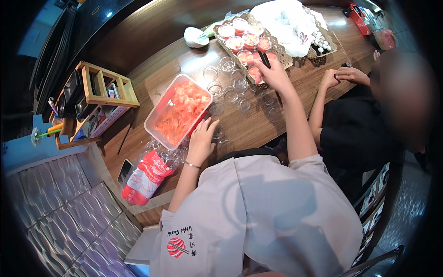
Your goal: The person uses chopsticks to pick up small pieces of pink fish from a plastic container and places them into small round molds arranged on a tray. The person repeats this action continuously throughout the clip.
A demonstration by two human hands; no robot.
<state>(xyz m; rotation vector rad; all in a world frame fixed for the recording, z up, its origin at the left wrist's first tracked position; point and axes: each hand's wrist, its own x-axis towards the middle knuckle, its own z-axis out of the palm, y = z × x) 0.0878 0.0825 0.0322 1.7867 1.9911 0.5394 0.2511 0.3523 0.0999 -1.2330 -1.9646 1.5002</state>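
My right hand point(275, 77) is closed round a pair of black chopsticks point(263, 58), over the near edge of a brown lattice tray point(224, 43). Small clear cups of pink-orange slices point(250, 39) stand in that tray; the chopstick tips are hidden by my hand. Beside the near right wall of a clear plastic tub point(152, 113), my left hand point(201, 140) has its fingers apart and holds nothing. Shredded, wet-looking pink-orange slices point(180, 111) fill much of the tub. Several empty clear cups point(227, 64) sit between the tub and the tray.
A red-and-white plastic package point(148, 177) and a phone point(124, 171) lie near left. A wooden organizer point(106, 87) stands left, a white bowl point(196, 38) at the back. Behind the tray is a white plastic bag point(286, 27). A person in black point(355, 124) sits right.
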